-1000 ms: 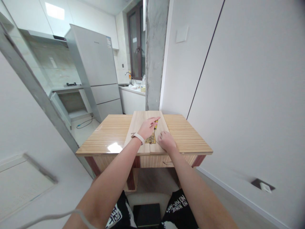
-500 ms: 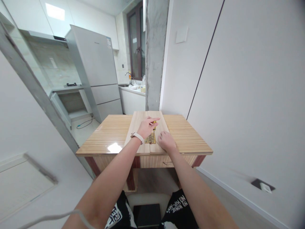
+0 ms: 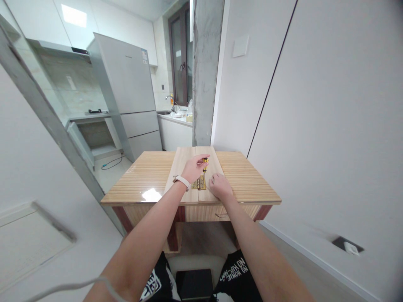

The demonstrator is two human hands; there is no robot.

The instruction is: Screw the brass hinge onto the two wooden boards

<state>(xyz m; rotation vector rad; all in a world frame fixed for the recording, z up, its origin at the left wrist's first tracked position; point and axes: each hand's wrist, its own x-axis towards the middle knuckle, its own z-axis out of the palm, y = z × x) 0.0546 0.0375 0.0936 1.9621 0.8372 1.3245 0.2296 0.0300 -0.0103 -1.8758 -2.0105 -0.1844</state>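
My left hand [image 3: 194, 167], with a pale watch on its wrist, grips the yellow and black handle of a screwdriver [image 3: 205, 164]. The screwdriver stands nearly upright, its shaft pointing down at the right leaf of a brass hinge [image 3: 198, 183]. That hinge lies across the seam between two pale wooden boards [image 3: 181, 161]. My right hand [image 3: 220, 186] rests on the right board beside the hinge, its fingers curled in. Whether anything sits inside those fingers is hidden.
The boards lie on a striped wooden table [image 3: 135, 180] with a drawer [image 3: 206, 212] below its front edge. A white wall [image 3: 315, 126] rises at the right. Behind the table stand a grey pillar [image 3: 206, 75] and a fridge [image 3: 126, 79]. A cable [image 3: 78, 285] crosses the lower left.
The fingers of my left hand have shifted around the screwdriver handle, and more of the handle shows now. My right hand and the hinge have stayed in place.
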